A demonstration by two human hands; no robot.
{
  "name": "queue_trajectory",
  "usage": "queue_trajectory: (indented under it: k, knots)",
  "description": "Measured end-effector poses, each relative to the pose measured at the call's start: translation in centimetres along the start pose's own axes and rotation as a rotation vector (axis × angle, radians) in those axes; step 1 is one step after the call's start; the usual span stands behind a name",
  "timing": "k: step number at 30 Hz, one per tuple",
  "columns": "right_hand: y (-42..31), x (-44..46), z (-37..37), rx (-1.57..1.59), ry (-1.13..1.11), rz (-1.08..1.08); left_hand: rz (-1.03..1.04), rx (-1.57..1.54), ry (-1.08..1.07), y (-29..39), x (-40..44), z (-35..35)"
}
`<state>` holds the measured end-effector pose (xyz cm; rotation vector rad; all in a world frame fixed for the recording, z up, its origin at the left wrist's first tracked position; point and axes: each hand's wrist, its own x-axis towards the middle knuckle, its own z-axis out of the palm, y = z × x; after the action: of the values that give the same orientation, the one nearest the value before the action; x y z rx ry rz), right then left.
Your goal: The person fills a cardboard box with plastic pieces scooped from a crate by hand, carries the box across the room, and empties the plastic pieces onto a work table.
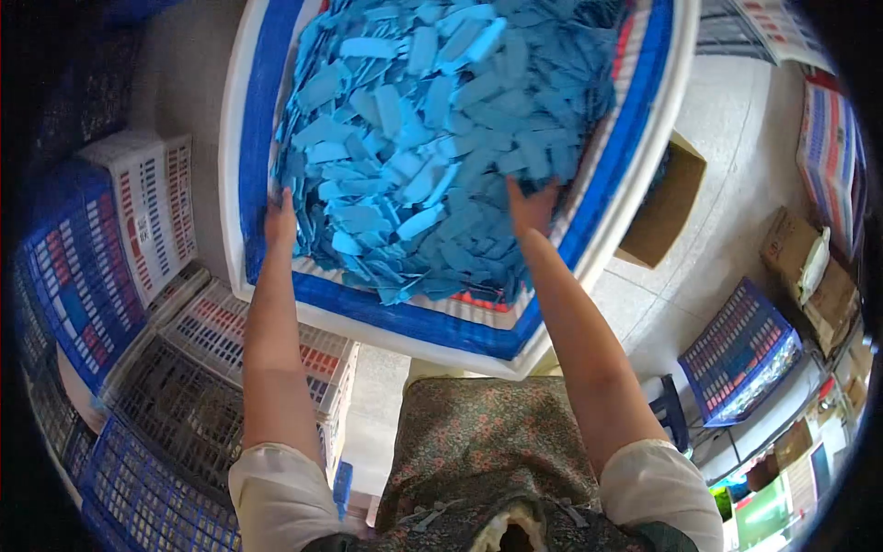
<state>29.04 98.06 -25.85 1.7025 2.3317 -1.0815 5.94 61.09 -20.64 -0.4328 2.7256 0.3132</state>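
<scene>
Reaching into bin (395, 321) of blue pieces (395, 156) | left hand (280, 221): grip unclear | right hand (533, 212): spread

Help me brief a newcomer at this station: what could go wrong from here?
Loose blue strips lie close to the near side of the tub, so pulling them bodyward might spill some. The right hand is among them, and anything sharp underneath would likely go unseen. A cardboard box beside the tub could trip someone stepping right.

Strong fisheye bending, heavily darkened corners.
</scene>
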Motion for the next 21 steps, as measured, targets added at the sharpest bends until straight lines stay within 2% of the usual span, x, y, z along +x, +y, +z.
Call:
queue_trajectory:
  k: [2, 3, 5, 6, 8, 9, 11, 12, 13, 14, 16, 17, 18, 20, 21]
  knots:
    - [-0.8, -1.0, 0.7, 0.073, 0.063, 0.031, 0.134, -0.041, -0.105, 0.2, 0.4, 0.0]
    - [-1.0, -1.4, 1.1, -0.021, 0.056, 0.024, 0.118, -0.049, -0.108, -0.1, 1.0, 0.8]
    - [-2.0, -2.9, 2.1, -0.188, 0.017, -0.003, 0.276, -0.048, -0.080, -1.4, 2.4, 2.3]
    - [-2.8, -4.0, 2.6, -0.194, 0.013, -0.006, 0.269, -0.050, -0.082, -1.9, 2.7, 2.8]
    - [-5.1, -6.7, 3.4, -0.244, -0.021, -0.149, 0.265, -0.204, -0.130, -1.3, 3.0, 3.0]
    - [-6.4, -8.3, 4.4, -0.243, -0.016, -0.149, 0.206, -0.163, -0.142, -0.9, 2.3, 2.5]
    - [-9.0, -11.5, 6.5, -0.207, -0.015, -0.341, 0.227, -0.243, -0.196, -0.2, 1.4, 2.3]
    - [-10.4, -12.5, 7.2, -0.203, -0.014, -0.346, 0.239, -0.325, -0.243, 0.3, 0.8, 2.3]
    - [-11.8, -13.5, 7.6, -0.258, -0.045, -0.283, 0.145, -0.225, -0.189, 0.3, -0.1, 2.5]
    - [-12.5, -14.1, 8.1, -0.309, -0.075, -0.219, 0.150, -0.222, -0.183, -0.5, 0.5, 2.6]
    - [-12.3, -14.7, 7.7, -0.216, -0.015, -0.246, 0.194, -0.248, -0.318, -2.4, 1.3, 2.6]
    - [-12.1, -14.7, 6.8, -0.269, -0.059, -0.310, 0.234, -0.370, -0.349, -0.1, -0.3, -0.3]
    - [-11.9, -14.3, 6.0, -0.322, -0.099, -0.382, 0.235, -0.375, -0.347, -0.4, 0.2, -0.3]
    - [-11.8, -12.9, 4.4, -0.357, -0.061, -0.437, 0.364, -0.278, -0.312, -2.8, 1.3, 0.5]
    - [-11.3, -11.3, 4.2, -0.271, -0.061, -0.521, 0.239, -0.143, -0.264, -4.5, 1.2, 1.6]
